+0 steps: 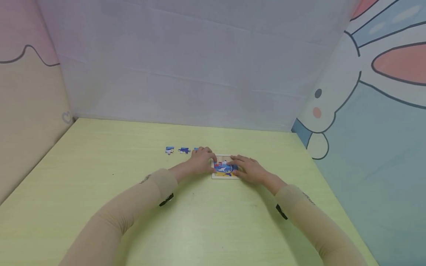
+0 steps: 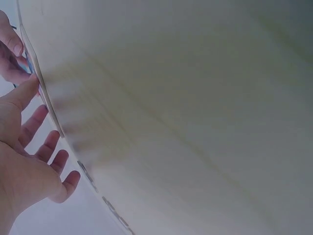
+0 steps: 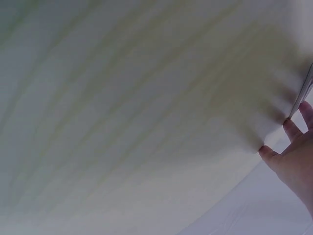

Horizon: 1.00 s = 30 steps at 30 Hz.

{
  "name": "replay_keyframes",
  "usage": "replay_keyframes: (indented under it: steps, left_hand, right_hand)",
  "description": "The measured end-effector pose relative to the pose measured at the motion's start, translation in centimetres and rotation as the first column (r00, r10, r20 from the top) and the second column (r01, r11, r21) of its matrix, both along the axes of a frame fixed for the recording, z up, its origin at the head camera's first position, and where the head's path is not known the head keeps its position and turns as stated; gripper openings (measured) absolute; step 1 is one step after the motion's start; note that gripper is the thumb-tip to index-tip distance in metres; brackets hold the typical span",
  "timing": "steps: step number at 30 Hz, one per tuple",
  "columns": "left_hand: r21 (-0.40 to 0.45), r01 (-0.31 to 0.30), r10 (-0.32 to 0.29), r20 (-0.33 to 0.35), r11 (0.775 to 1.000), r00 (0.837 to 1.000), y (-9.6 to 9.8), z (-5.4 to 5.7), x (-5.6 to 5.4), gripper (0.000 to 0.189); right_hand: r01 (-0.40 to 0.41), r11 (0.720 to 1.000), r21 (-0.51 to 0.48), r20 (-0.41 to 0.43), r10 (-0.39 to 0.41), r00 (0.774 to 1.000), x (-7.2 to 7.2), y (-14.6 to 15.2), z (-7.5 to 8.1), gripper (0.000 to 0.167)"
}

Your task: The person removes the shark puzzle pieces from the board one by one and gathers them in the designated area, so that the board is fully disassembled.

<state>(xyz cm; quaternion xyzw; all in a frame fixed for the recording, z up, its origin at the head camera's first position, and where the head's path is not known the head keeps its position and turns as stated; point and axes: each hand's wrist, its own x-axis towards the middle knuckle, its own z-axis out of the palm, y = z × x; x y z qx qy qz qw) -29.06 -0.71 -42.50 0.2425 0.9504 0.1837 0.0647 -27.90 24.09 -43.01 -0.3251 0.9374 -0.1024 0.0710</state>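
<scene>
A small jigsaw puzzle in a pale wooden frame [image 1: 225,178] lies on the table, its blue and yellow picture [image 1: 222,168] partly filled in. Bare wood shows at the top of the tray. My left hand [image 1: 200,161] touches the frame's left edge with thumb and index finger; in the left wrist view the other fingers of that hand [image 2: 29,161] spread loosely. Over the right side of the puzzle lies my right hand [image 1: 250,170], its fingertips on the frame and picture. The right wrist view shows relaxed fingers [image 3: 293,131] by the frame's edge [image 3: 302,93].
Left of the frame lie loose jigsaw pieces: a blue and white one [image 1: 169,150], a dark blue one [image 1: 184,150], and another [image 1: 196,149] partly hidden behind my left hand. The pale yellow table [image 1: 133,147] meets a plain cloth wall [image 1: 179,74] at the back.
</scene>
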Motion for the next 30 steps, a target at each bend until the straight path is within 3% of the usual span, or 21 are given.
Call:
replay_keyframes:
  steps: [15,24,30]
  left_hand:
    - [0.024,0.072,-0.070,-0.063,0.997,0.996,0.4,0.7,-0.6,0.039]
    - [0.102,0.099,-0.094,-0.061,0.990,0.994,0.2,0.9,-0.7,0.015]
    - [0.126,0.102,-0.096,-0.054,0.987,0.994,0.2,1.1,-0.7,0.012]
  right_hand:
    - [0.054,0.998,-0.034,0.004,-0.054,0.999,0.0,-0.6,0.7,0.042]
    - [0.068,0.998,-0.020,0.001,-0.068,0.998,0.0,-0.6,0.6,0.042]
    - [0.065,0.998,-0.011,-0.013,-0.065,0.998,-0.2,-0.6,0.6,0.043]
